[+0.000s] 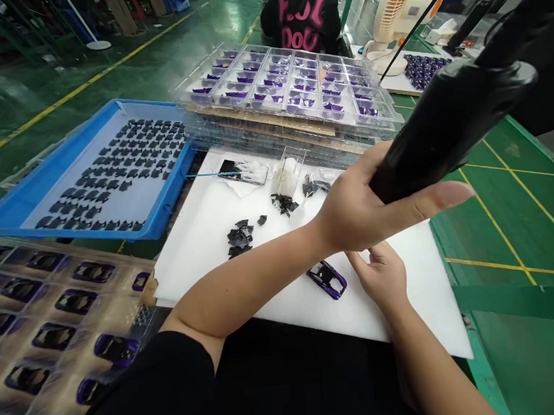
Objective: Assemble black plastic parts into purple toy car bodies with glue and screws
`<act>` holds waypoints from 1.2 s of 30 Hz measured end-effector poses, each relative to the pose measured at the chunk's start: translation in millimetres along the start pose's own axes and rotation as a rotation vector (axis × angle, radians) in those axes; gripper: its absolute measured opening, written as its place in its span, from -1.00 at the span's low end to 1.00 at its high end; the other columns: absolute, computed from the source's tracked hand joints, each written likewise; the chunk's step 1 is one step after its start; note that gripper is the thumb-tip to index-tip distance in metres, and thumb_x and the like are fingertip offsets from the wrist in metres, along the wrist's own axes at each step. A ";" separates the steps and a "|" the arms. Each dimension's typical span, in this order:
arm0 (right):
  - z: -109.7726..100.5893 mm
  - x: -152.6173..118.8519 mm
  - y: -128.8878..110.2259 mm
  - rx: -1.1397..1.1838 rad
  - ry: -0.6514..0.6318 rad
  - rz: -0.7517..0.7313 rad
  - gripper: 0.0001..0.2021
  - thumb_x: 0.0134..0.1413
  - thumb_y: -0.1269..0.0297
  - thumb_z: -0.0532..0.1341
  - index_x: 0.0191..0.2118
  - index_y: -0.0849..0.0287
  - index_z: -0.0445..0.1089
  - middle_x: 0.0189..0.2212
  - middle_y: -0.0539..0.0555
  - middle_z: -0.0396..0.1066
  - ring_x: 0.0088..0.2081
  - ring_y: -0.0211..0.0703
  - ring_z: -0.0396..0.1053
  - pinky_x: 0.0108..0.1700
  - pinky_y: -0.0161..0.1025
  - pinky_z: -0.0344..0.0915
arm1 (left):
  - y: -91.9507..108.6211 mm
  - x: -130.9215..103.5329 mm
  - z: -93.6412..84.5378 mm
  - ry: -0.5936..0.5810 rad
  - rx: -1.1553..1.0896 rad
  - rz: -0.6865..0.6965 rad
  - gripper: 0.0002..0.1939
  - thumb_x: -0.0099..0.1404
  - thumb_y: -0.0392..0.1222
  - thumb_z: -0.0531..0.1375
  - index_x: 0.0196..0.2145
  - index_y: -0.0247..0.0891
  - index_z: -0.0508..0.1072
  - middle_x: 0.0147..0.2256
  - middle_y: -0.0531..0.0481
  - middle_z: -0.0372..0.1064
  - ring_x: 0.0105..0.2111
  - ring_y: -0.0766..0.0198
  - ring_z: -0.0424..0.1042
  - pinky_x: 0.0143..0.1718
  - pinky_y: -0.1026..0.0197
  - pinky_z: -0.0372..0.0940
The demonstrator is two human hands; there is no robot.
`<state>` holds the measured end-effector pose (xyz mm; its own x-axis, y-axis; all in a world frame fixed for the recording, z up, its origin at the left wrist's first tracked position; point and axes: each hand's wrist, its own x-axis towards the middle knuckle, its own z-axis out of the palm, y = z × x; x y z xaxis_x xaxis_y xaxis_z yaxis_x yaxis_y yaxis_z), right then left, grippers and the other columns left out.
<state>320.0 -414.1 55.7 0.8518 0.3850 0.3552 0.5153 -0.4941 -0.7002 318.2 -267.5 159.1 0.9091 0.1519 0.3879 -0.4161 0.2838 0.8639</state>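
My left hand point(353, 211) reaches across from the left and grips a thick black cylindrical tool point(442, 126), its thumb stretched along the near side. Below it, my right hand point(383, 273) is low over the white foam board point(273, 290), fingertips drawn together and partly hidden by my left hand; what they hold cannot be made out. A purple-and-black car-shaped shell point(328, 280) lies just left of my right hand. Farther left on the board are a pile of black parts point(239, 236) and small black pieces point(284, 204) spilling from a clear container point(290, 172).
A blue tray point(164, 225) of dark parts stands left. Stacked clear compartment trays point(252, 117) with purple parts are behind the board. More purple shells point(116, 350) fill a tray at lower left. A fan point(398, 9) and a person point(300, 13) are farther back.
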 end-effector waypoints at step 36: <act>-2.4 0.1 -0.8 0.035 -0.074 0.102 -0.78 0.02 0.16 0.32 -0.50 0.06 0.30 -0.50 0.02 0.44 -0.42 -0.02 0.40 -0.36 -0.11 0.33 | 0.2 -4.6 0.3 0.017 0.076 0.022 -0.59 0.07 0.10 0.36 -0.38 -0.19 0.27 -0.41 0.10 0.24 -0.34 0.31 0.36 -0.34 0.21 0.36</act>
<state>319.9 -415.6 57.7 0.8898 0.3909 0.2355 0.4216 -0.5066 -0.7520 313.9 -268.5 157.6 0.8988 0.1733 0.4027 -0.4330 0.2077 0.8771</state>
